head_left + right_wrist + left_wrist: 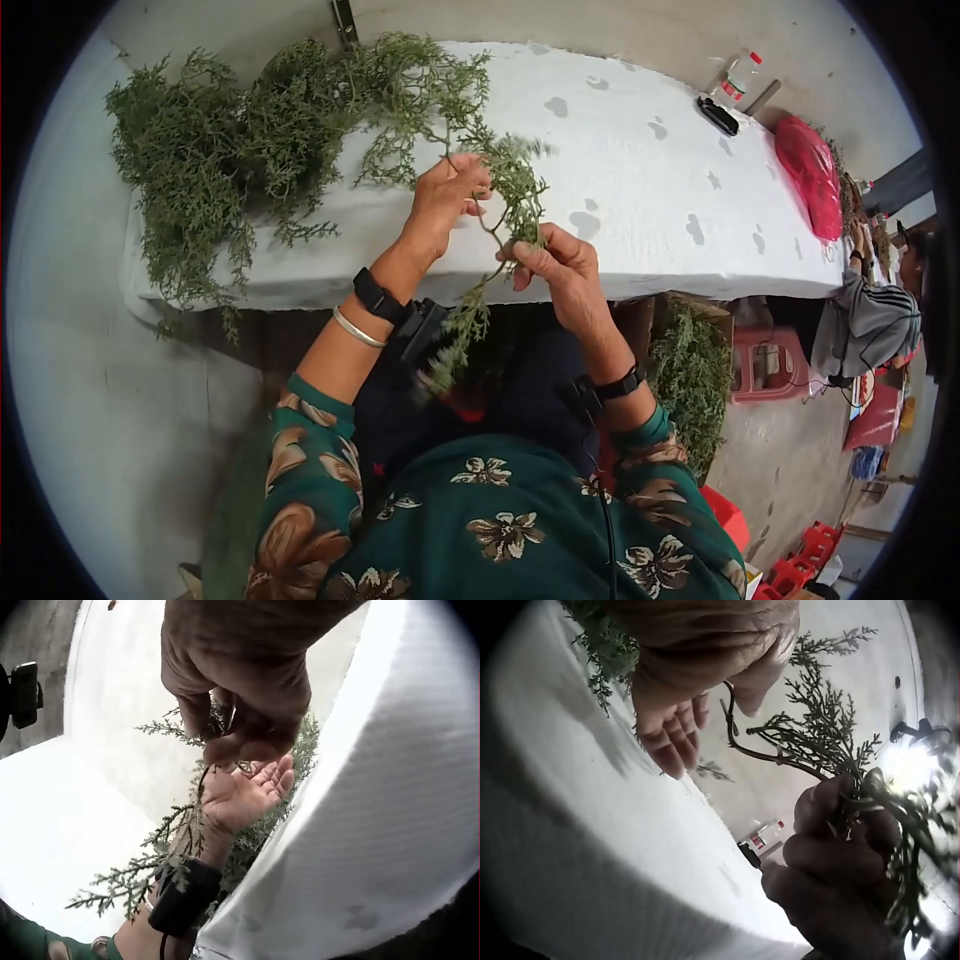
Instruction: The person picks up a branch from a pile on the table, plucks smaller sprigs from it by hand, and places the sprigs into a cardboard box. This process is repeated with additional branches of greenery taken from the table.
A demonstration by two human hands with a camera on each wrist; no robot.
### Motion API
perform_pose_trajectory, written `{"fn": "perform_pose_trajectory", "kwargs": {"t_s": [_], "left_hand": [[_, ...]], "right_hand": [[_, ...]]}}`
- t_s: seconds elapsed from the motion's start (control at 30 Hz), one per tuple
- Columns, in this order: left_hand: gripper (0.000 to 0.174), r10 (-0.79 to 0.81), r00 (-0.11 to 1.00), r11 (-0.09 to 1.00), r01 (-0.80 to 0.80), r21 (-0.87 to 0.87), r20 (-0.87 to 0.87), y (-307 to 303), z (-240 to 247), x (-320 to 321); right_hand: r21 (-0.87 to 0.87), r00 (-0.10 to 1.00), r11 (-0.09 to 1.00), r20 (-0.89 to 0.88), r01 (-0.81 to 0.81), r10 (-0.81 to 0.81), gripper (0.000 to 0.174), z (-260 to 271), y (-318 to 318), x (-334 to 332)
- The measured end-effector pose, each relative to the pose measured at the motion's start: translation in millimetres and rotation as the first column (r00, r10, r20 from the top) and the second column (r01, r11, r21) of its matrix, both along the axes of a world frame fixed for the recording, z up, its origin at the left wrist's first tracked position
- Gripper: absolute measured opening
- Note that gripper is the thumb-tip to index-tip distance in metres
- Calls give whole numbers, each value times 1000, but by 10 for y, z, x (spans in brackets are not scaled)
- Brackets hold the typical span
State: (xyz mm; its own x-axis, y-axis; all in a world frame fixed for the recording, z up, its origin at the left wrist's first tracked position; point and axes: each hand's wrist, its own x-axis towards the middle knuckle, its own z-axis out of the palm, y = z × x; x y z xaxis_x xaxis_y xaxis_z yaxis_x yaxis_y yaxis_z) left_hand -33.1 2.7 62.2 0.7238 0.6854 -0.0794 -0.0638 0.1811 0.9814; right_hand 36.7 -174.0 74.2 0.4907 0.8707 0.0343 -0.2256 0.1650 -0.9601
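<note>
My right hand (562,268) pinches a green evergreen branch (521,200) between thumb and fingers, over the front edge of the white-covered table (640,225). Its leafy end hangs below that hand, blurred in the head view. My left hand (447,200) is to the left and a little farther forward, palm turned up and fingers loosely extended in the right wrist view. The branch's bare brown stem (765,756) bends up to the left thumb, where part of it is hidden. Close behind the left hand lies a large heap of similar greenery (290,130).
A clear bottle (738,78), a black object (717,116) and a pink-red bag (808,178) are at the table's far right. Below the edge stands a box of greenery (690,375) beside a pink stool (768,365). Another person (870,315) sits at right.
</note>
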Motion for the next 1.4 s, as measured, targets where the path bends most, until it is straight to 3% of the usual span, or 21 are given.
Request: {"fn": "perform_pose_trajectory", "kwargs": {"t_s": [0.1, 0.2, 0.27, 0.37, 0.43, 0.47, 0.5, 0.53, 0.57, 0.6, 0.63, 0.67, 0.7, 0.77, 0.8, 0.9, 0.93, 1.03, 1.07, 1.17, 1.4], "left_hand": [[30, -66, 984, 977, 98, -191, 166, -44, 117, -87], [28, -69, 952, 946, 157, -282, 299, 75, 252, -226], [27, -72, 928, 924, 201, -325, 367, 97, 254, -239], [26, -193, 938, 929, 270, -255, 288, 54, 167, -276], [26, -187, 952, 948, 240, -208, 243, 12, 152, -290], [25, -182, 962, 964, 215, -155, 204, -22, 153, -282], [25, -178, 970, 975, 196, -100, 168, -61, 157, -265], [25, -194, 966, 971, 214, -105, 168, -90, 175, -260], [25, -203, 971, 978, 207, -24, 123, -108, 208, -271], [25, -207, 975, 978, 203, 55, 81, -139, 244, -281], [26, -208, 977, 970, 201, 134, 41, -199, 275, -266], [26, -225, 973, 968, 218, 125, 47, -284, 313, -240], [27, -276, 961, 945, 267, 187, 28, -372, 359, -234], [28, -350, 936, 889, 341, 306, -28, -496, 401, -266], [28, -340, 940, 894, 334, 300, -34, -524, 386, -276], [28, -256, 967, 910, 238, 340, 9, -488, 360, -298], [28, -232, 973, 913, 218, 344, -1, -404, 321, -291], [29, 101, 994, 899, -72, 433, -46, -113, -3, -200], [29, 110, 993, 896, -77, 437, -52, -63, -114, -193], [30, 235, 968, 558, -63, 828, -85, 16, -375, -165], [28, 226, 958, 505, 41, 862, -178, -104, -295, -177]], "right_hand": [[15, 992, 995, -66, -103, 104, 16, -73, -45, -98], [-2, 862, 996, -501, -88, 75, 19, -255, -112, -145], [-13, 856, 995, -511, -102, 80, 21, -405, -193, -187], [-43, 833, 991, -546, -128, 84, 26, -485, -315, -251], [-208, 980, 977, -199, -43, 1, 28, -298, -393, -250], [-276, 1000, 961, -7, 26, -29, 30, -251, -439, -231], [-280, 999, 959, -10, 40, -44, 30, -246, -489, -174], [-230, 944, 933, 245, 277, -220, 31, -235, -532, -81], [-126, 794, 864, 477, 487, -378, 35, -217, -557, 5], [-132, 785, 854, 483, 504, -389, 35, -117, -542, 63], [155, 423, 800, 782, 579, -458, 38, 66, -495, 104], [435, -40, 748, 875, 501, -482, 41, 224, -452, 119], [429, -48, 744, 879, 511, -474, 41, 337, -398, 76], [369, -209, 811, 929, 453, -306, 40, 459, -257, -33], [363, -198, 818, 932, 447, -305, 40, 372, -214, 20], [153, 57, 906, 980, 394, -190, 30, -80, 18, 170], [155, 69, 915, 979, 373, -194, 30, -95, 67, 116], [-34, 364, 924, 924, 381, -116, 23, -134, 78, -83], [-32, 370, 927, 922, 373, -117, 23, -166, 87, -124], [-31, 457, 940, 879, 341, -137, 22, -300, 105, -195], [-282, 437, 882, 894, 378, 98, 22, -268, -74, -146]]}}
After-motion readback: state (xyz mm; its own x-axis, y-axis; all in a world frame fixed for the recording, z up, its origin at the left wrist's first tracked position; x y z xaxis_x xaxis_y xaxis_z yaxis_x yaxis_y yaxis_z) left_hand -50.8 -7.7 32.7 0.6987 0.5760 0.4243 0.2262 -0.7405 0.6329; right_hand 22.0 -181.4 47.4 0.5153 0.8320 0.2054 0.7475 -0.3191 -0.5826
